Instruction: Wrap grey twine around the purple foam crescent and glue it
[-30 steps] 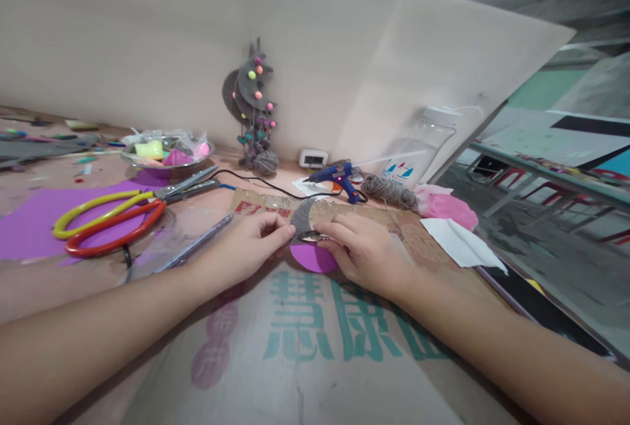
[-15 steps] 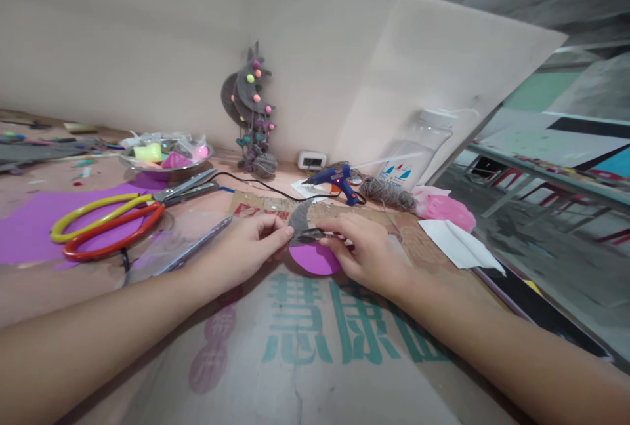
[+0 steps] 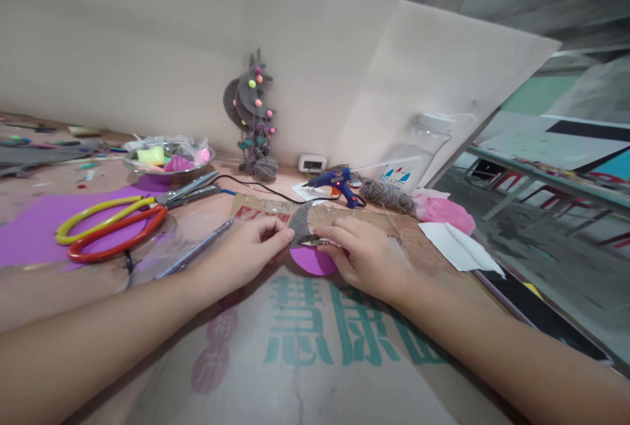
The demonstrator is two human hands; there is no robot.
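A small grey felt crescent (image 3: 301, 223) is pinched at its left edge by my left hand (image 3: 260, 246), thumb and forefinger together. At its lower right, my right hand (image 3: 361, 256) has its fingers closed around the crescent's other side; a thin dark edge shows by the fingertips, too small to name. Just below the crescent lies a purple round piece (image 3: 314, 261), partly covered by the right fingers. Both hands rest over a cardboard sheet (image 3: 246, 359) printed with green characters.
Scissors (image 3: 113, 225) lie left on purple sheets, beside a pen (image 3: 197, 248). Behind stand a metal bowl (image 3: 170, 174) of craft pieces, a grey felt moon ornament (image 3: 253, 103), a white timer (image 3: 312, 163), a blue glue gun (image 3: 339, 182), grey yarn (image 3: 386, 195) and a bottle (image 3: 418, 146).
The right fingers have shifted slightly over the crescent's lower edge, and less of the purple piece's right side shows. My left hand keeps its pinch; the view has moved slightly.
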